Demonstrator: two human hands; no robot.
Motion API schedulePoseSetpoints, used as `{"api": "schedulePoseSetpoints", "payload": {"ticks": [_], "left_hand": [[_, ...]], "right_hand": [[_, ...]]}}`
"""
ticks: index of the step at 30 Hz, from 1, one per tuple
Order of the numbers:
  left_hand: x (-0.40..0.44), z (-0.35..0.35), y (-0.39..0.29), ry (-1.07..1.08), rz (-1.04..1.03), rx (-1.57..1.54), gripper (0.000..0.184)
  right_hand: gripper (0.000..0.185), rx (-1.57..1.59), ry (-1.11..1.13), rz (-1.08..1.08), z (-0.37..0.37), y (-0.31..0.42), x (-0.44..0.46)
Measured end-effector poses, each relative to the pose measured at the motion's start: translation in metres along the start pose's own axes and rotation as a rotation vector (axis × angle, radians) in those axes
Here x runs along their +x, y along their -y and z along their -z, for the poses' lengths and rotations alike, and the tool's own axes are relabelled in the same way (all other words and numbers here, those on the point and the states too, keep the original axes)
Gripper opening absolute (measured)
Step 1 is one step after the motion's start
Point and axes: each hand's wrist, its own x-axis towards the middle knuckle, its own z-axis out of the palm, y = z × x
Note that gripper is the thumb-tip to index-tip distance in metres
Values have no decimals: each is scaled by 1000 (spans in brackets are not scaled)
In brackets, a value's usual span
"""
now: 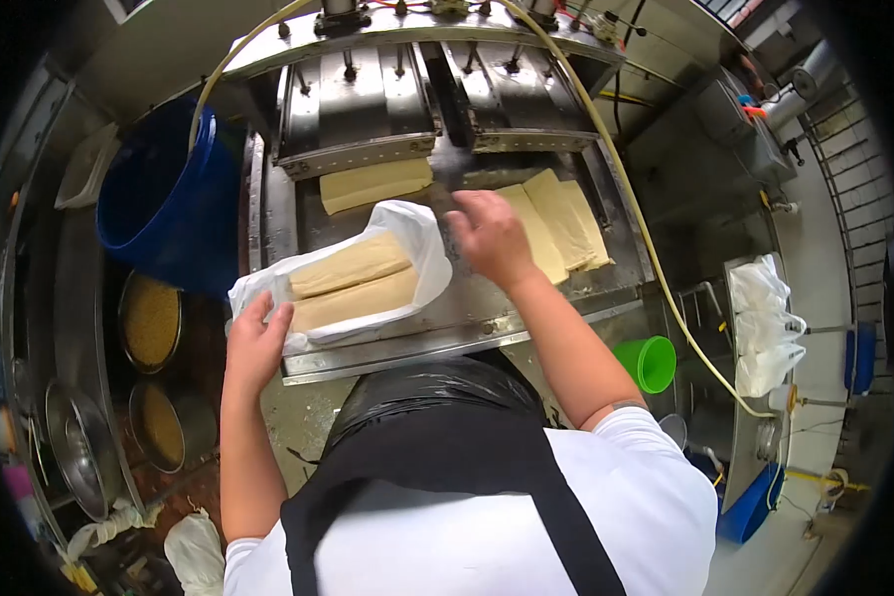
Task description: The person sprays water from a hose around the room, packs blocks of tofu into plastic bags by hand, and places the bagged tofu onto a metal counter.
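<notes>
Two pale yellow blocks [353, 281] lie side by side in a white plastic bag [429, 260] on the metal work surface [457, 316]. My left hand [258, 338] is at the bag's left edge, thumb and fingers apart. Above the surface, between the bag and the blocks on the right, my right hand [489, 236] is slightly blurred, its fingers spread and holding nothing. Just right of it are several pale slabs [566, 223] lying against each other. Another pale block [375, 185] rests behind the bag, by the front of the left metal press [358, 109].
A second press plate [517, 94] stands at the back right. A blue barrel [159, 199] is at the left, above two pots of grain-like material [151, 320]. A yellowish hose [634, 204] arches over the right side. A green bucket [656, 364] stands near the front right corner.
</notes>
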Motion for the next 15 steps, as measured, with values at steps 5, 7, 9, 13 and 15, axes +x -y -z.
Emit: {"api": "schedulePoseSetpoints", "payload": {"ticks": [5,7,9,13,15], "left_hand": [[-24,-5,-3,-97,-234,-274,43],[-32,-10,-9,-140,-301,-385,40],[-37,-13,-14,-160,-383,-370,33],[-39,-22,-24,-110,-376,-152,27],[-44,-27,-34,-80,-369,-111,28]], "right_hand": [[85,-623,409,-818,-14,-119,-83],[90,-708,363,-743,-38,-135,-115],[96,-709,285,-741,-46,-139,-117],[97,-491,398,-903,-39,-92,-81],[97,-425,357,-906,-59,-120,-84]]}}
